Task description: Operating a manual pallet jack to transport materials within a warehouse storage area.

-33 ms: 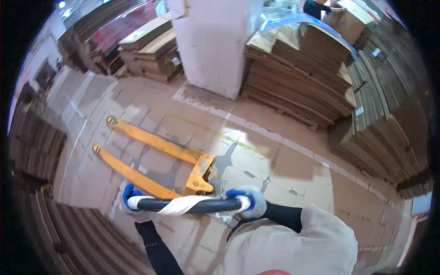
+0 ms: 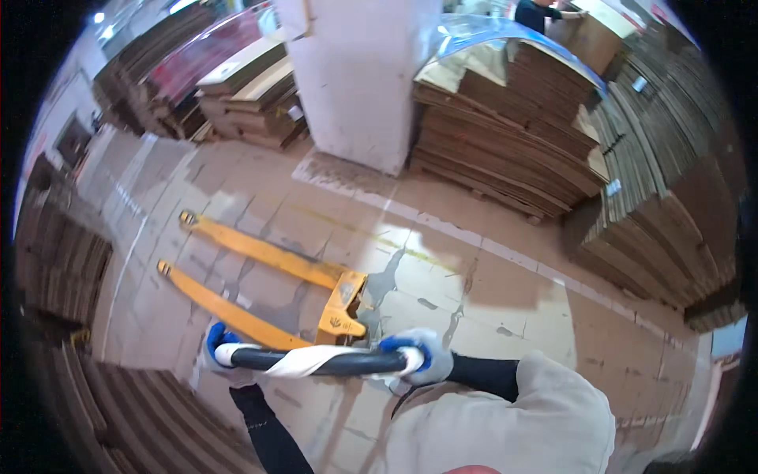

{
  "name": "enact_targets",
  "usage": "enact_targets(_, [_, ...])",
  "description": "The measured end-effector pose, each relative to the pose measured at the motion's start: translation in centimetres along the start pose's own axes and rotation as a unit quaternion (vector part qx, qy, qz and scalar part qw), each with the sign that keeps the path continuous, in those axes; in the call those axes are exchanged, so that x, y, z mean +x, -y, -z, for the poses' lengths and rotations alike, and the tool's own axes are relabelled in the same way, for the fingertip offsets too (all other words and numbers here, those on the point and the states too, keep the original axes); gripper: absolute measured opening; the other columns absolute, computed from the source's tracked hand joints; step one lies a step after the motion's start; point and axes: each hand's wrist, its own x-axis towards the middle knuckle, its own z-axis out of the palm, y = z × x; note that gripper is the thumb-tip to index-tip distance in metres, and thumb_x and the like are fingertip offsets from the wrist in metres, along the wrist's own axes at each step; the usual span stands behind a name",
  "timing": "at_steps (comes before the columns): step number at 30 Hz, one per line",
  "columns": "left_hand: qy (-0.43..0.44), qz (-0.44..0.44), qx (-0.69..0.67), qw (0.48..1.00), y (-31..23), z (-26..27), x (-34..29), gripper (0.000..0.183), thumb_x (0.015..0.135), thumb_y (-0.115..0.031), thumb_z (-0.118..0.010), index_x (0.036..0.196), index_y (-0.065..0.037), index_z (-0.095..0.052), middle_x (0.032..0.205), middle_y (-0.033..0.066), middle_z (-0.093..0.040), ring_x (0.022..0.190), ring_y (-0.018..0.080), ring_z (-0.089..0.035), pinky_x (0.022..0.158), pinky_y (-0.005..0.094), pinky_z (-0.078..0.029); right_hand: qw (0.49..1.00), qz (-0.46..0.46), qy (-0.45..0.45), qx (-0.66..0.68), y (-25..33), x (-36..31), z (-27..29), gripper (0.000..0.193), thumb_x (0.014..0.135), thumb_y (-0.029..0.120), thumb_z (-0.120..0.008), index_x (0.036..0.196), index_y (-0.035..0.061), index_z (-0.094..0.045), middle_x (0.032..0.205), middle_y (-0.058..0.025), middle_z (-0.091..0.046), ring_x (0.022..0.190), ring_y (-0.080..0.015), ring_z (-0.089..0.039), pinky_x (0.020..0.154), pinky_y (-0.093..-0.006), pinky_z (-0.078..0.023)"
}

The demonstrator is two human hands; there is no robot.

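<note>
Both my hands, in grey and blue gloves, grip the handle of a yellow pallet jack (image 2: 260,254). The black handle bar (image 2: 355,363) has white wrapping twisted round its middle and white ends. My left hand (image 2: 216,347) is wrapped round the left end, and my right hand (image 2: 421,355) round the right end. Beyond the bar, the two forks lie low over the floor, pointing to the far left with nothing on them. The bar and my gloves hide part of the jack's base.
A white pillar (image 2: 355,87) stands ahead. Cardboard stacks (image 2: 505,142) rise to its right, with another stack (image 2: 655,237) at the far right. More cardboard (image 2: 150,403) lies close on my left. At the back right, a person (image 2: 537,14) handles a large cardboard piece. The tiled floor (image 2: 505,316) is patched.
The whole view has shifted slightly, with the jack and handle now a little lower and further left in the picture. Both hands keep their grip on the handle.
</note>
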Motion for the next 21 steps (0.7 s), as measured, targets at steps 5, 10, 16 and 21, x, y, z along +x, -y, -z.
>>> enact_targets(5, [-0.089, -0.098, 0.040, 0.990, 6.1, -3.0, 4.6, 0.018, 0.074, -0.012, -0.061, 0.088, 0.000, -0.059, 0.065, 0.0017, -0.048, 0.052, 0.0107, -0.042, 0.049, 0.0240, -0.035, 0.992, 0.082, -0.017, 0.089, 0.0, 0.1, -5.7, 0.037, 0.069, 0.017, -0.070, 0.101, 0.0014, -0.059, 0.080, -0.0128, -0.062, 0.068, -0.0238, -0.061, 0.062, -0.0310, -0.048])
enact_targets(10, [-0.184, 0.305, -0.037, 0.934, 4.5, -7.1, 8.0, 0.011, 0.077, -0.015, -0.057, 0.079, -0.005, -0.059, 0.064, 0.0004, -0.046, 0.055, 0.0141, -0.043, 0.053, 0.0287, -0.038, 0.989, 0.037, 0.096, 0.105, 1.1, 2.3, -5.1, 0.034, 0.074, 0.019, -0.066, 0.104, 0.0058, -0.057, 0.080, -0.0143, -0.061, 0.071, -0.0301, -0.060, 0.064, -0.0341, -0.048])
enact_targets(16, [0.001, 0.152, -0.038, 0.988, 11.5, -7.8, 8.5, 0.009, 0.081, -0.009, -0.051, 0.081, -0.008, -0.060, 0.068, 0.0044, -0.055, 0.060, 0.0179, -0.054, 0.054, 0.0329, -0.046, 0.969, 0.042, 0.221, 0.097, -2.3, 4.6, -3.0, 0.032, 0.068, 0.027, -0.068, 0.094, 0.0111, -0.058, 0.073, -0.0116, -0.058, 0.069, -0.0311, -0.058, 0.061, -0.0395, -0.045])
enact_targets(21, [-0.062, 0.292, -0.179, 0.937, 4.0, -13.0, 8.1, 0.010, 0.080, -0.009, -0.053, 0.085, -0.008, -0.061, 0.058, 0.0045, -0.050, 0.041, 0.0146, -0.042, 0.034, 0.0278, -0.032, 0.976, 0.106, 0.185, 0.041, -2.2, 6.2, -0.4, 0.025, 0.060, 0.022, -0.074, 0.079, 0.0118, -0.062, 0.058, -0.0059, -0.053, 0.051, -0.0256, -0.053, 0.048, -0.0351, -0.041])
